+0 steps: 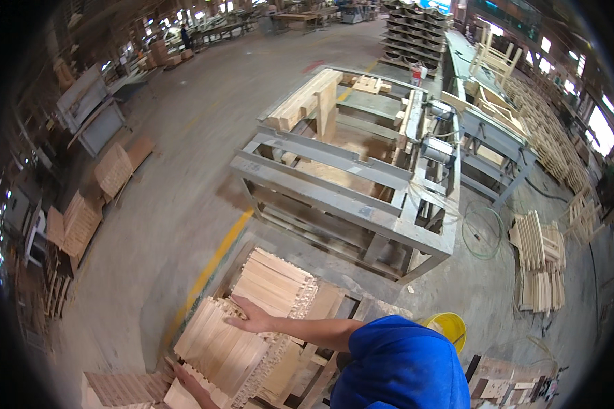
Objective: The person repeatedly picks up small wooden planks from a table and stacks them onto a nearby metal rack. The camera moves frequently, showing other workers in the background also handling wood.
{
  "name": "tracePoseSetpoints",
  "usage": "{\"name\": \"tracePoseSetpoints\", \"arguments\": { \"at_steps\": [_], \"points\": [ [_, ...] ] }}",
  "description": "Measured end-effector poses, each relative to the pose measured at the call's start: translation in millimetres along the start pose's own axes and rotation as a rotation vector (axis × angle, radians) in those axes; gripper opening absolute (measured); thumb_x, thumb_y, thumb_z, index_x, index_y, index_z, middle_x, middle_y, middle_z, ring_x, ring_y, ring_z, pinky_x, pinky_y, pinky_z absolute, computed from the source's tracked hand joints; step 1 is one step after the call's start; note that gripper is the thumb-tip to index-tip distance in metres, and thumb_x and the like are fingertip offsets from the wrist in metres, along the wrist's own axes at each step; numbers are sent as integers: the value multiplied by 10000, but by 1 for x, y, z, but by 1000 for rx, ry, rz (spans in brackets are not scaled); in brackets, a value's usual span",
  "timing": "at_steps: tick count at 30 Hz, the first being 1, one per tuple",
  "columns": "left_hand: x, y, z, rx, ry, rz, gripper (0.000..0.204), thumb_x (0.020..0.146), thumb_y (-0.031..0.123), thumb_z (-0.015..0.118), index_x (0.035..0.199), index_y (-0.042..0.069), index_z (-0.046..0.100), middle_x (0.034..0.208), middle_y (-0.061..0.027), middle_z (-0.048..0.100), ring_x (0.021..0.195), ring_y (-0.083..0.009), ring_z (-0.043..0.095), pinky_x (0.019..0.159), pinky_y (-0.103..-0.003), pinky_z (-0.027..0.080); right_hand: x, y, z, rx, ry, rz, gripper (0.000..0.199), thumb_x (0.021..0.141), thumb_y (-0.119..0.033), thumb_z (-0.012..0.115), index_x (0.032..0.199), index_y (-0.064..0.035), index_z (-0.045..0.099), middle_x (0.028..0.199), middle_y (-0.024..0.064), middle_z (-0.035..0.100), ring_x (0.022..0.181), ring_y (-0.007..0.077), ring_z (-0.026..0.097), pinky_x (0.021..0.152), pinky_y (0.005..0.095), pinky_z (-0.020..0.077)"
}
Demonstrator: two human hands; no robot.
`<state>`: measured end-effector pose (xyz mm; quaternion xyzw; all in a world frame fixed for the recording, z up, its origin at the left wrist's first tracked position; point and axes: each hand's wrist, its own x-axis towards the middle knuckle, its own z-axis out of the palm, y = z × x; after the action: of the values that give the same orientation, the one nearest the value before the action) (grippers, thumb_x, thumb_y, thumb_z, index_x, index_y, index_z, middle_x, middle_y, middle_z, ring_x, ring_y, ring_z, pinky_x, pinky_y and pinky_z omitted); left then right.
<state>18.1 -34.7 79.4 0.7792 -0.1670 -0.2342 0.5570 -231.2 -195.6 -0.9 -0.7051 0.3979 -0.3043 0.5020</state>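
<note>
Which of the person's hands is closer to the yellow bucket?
The right hand, resting on top of the stack of wooden pieces, is nearer the yellow bucket. The left hand is lower left, at the stack's near edge.

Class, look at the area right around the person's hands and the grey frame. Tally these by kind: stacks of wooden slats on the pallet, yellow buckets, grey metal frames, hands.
Stacks of wooden slats on the pallet: 2 (near stack, far stack)
Yellow bucket: 1
Grey metal frame: 1
Hands: 2 (left hand, right hand)
Total: 6
</note>
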Motion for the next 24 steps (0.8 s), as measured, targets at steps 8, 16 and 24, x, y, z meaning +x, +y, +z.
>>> {"name": "tracePoseSetpoints", "arguments": {
  "at_steps": [8, 16, 24],
  "points": [
    [-99, -32, -30, -32, -56, 249, 662, 1071, 446, 534, 1526, -30, 466, 1508, -206, 547, 1430, -310, 476, 1241, -454, 291, -172, 24, -41, -54, 15, 287, 954, 946, -540, 732, 1610, 6, 319, 1546, 287, 457, 1363, 402, 538, 1099, 444, 492],
    [-167, -46, -26, -84, -202, 256, 631, 1076, 414, 526, 1517, -35, 474, 1500, -211, 552, 1426, -312, 480, 1241, -459, 295, -254, 7, -39, -129, -31, 384, 758, 956, -494, 720, 1523, -50, 483, 1375, 231, 651, 1211, 383, 659, 1027, 453, 529],
    [-208, -47, -1, -85, -257, 257, 601, 1081, 382, 518, 1508, -39, 483, 1493, -217, 557, 1422, -315, 485, 1240, -465, 300, -238, -7, -50, -343, -438, 58, 721, 925, -401, 730, 1496, -29, 497, 1307, 261, 681, 1229, 437, 642, 1039, 497, 516]
  ]
}}
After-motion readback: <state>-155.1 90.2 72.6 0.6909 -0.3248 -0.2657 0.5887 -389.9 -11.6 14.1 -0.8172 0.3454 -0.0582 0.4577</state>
